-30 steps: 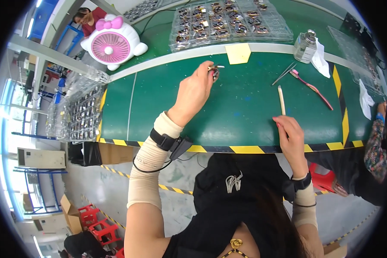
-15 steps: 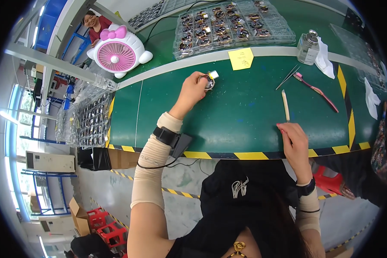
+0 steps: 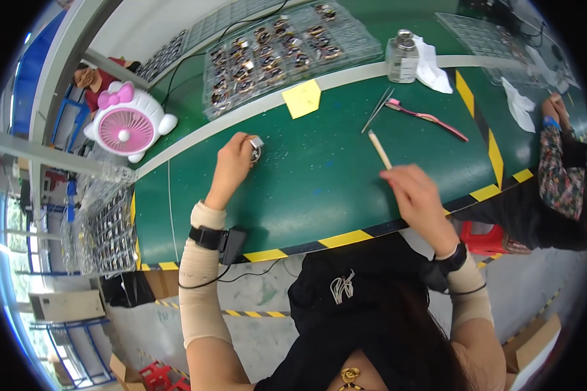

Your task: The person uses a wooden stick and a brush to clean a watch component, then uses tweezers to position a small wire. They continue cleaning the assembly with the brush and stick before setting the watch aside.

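My left hand (image 3: 232,164) pinches a round part (image 3: 256,154); from my nearer right hand (image 3: 417,197), grip unclear, the pale stick (image 3: 380,150) points forward-left.

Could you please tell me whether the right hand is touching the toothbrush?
Apart: the head view shows green tabletop between the right hand and the pink toothbrush.

The room is bright, with light coming from windows (image 3: 18,270) at the far left, washed out to white; a streak of glare sits near them. The desk (image 3: 293,176) shows a faint sheen and a soft shadow near the left hand (image 3: 230,168), whose small round part (image 3: 255,152) lacks crisp detail. Straight edges bow, the rim smears, and the corners are black.
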`<state>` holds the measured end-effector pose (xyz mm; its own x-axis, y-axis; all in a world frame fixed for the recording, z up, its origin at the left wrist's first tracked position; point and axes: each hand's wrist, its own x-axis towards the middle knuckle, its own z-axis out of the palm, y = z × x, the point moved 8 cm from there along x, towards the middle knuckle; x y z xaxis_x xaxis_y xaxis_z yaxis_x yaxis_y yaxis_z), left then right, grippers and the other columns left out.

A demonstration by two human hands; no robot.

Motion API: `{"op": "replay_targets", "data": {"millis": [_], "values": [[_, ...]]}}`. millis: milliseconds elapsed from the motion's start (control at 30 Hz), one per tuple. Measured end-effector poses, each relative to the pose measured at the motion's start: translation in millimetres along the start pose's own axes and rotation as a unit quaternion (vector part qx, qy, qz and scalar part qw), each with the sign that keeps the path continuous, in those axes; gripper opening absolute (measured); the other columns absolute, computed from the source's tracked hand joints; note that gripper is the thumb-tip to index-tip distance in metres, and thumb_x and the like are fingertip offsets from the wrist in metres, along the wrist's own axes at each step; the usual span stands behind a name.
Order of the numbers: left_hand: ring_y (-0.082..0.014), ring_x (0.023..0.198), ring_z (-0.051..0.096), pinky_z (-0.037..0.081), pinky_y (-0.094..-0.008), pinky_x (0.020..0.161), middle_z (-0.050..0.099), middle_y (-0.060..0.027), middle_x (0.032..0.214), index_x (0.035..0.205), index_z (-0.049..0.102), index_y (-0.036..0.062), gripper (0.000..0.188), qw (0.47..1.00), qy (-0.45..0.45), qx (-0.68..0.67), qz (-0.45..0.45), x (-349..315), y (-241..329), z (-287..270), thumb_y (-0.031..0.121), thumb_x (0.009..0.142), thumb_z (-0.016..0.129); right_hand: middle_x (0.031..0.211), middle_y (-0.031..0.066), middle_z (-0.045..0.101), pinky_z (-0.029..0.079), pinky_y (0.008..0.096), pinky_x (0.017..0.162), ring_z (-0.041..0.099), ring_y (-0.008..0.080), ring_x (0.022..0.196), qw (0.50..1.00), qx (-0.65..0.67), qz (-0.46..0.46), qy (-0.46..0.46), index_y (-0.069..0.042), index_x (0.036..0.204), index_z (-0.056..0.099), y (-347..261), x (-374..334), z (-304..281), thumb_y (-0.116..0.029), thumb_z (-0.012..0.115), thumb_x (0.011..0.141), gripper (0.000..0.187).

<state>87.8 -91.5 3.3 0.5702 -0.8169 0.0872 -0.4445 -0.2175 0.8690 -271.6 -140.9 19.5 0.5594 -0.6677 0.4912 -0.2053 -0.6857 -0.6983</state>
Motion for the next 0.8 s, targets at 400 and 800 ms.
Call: {"op": "replay_targets", "data": {"millis": [400, 800], "values": [[-0.008, 0.042, 0.04, 0.028, -0.0241, 0.038, 0.055, -0.0048, 0.062, 0.1, 0.063, 0.0, 0.043, 0.941, -0.062, -0.305, -0.131, -15, -28, 40, 0.038, 0.105, 0.043, 0.091, 0.0162, 0.06, 0.05, 0.0454, 0.075, 0.06, 0.0351, 0.091, 0.963, -0.263, -0.06, -0.01, -0.004, 0.098, 0.063, 83, 81, -43, -0.008, 0.063, 0.086, 0.013], [-0.01, 0.057, 0.053, 0.039, -0.0254, 0.052, 0.064, -0.0036, 0.07, 0.082, 0.069, 0.0025, 0.053, 0.967, -0.019, -0.255, -0.007, -18, -10, 39, 0.042, 0.105, 0.041, 0.082, 0.0202, 0.065, 0.051, 0.0487, 0.068, 0.064, 0.0416, 0.079, 0.913, -0.398, -0.037, 0.084, -0.004, 0.096, 0.064, 114, 174, -100, -0.014, 0.047, 0.098, 0.02]]}}
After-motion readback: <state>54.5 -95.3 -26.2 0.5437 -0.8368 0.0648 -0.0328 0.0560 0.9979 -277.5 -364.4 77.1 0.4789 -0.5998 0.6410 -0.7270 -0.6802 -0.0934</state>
